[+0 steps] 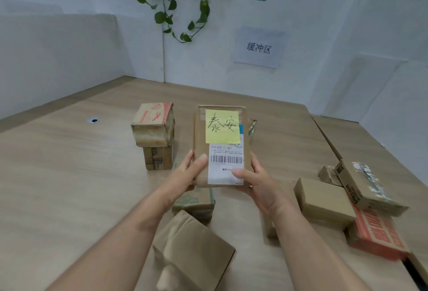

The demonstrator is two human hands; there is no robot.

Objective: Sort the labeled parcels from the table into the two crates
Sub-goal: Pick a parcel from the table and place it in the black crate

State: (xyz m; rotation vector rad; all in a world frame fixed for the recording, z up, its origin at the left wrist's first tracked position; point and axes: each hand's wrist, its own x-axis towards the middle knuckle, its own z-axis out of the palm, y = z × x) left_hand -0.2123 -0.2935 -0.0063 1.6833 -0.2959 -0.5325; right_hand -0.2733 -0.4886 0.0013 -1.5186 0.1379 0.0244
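Left of the held parcel (221, 145): two small cartons stacked (154, 135) on the worktop (58, 174), the red-printed one on top, apparently set aside and waiting. Gripped at its lower left edge by the left hand (188, 172), thumb across the front. Raised upright above the worktop, face toward the camera, probably so the yellow sticky note (222, 126) with handwritten characters and the barcode label (225, 165) below it can be read before choosing a crate. Clasped at the lower right corner by the right hand (257, 183), thumb on the label. Right of the held parcel: a loose heap of cartons (347, 200), unsorted. No crates in view.
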